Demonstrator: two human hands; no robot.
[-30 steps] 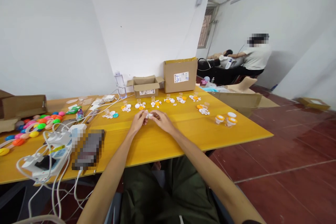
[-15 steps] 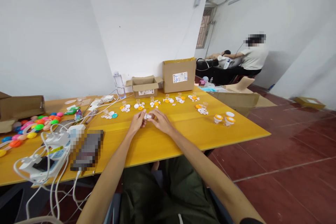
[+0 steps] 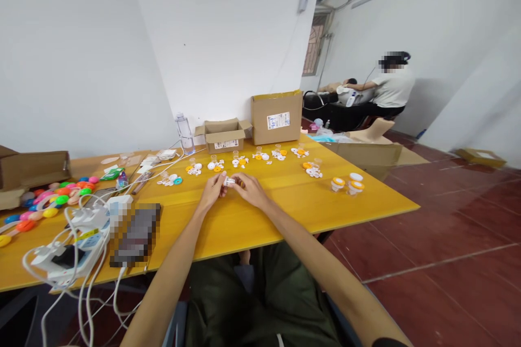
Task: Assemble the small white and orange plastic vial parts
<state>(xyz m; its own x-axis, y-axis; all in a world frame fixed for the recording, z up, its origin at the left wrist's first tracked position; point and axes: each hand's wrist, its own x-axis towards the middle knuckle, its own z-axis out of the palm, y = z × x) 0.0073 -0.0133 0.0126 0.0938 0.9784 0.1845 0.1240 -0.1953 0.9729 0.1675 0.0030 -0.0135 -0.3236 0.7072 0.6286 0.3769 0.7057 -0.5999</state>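
My left hand and my right hand meet above the middle of the yellow table, both pinching one small clear and white plastic part between their fingertips. Just beyond the hands lie little groups of white and orange caps with small clear cups, set in a row across the table. Further right stand three small jars with orange and white lids.
Two cardboard boxes and a water bottle stand at the table's far edge by the wall. Power strips and white cables and colourful plastic pieces crowd the left side. Another person sits at the far right.
The hands stay together on the small part, with only slight finger movement. The view has shifted a little.
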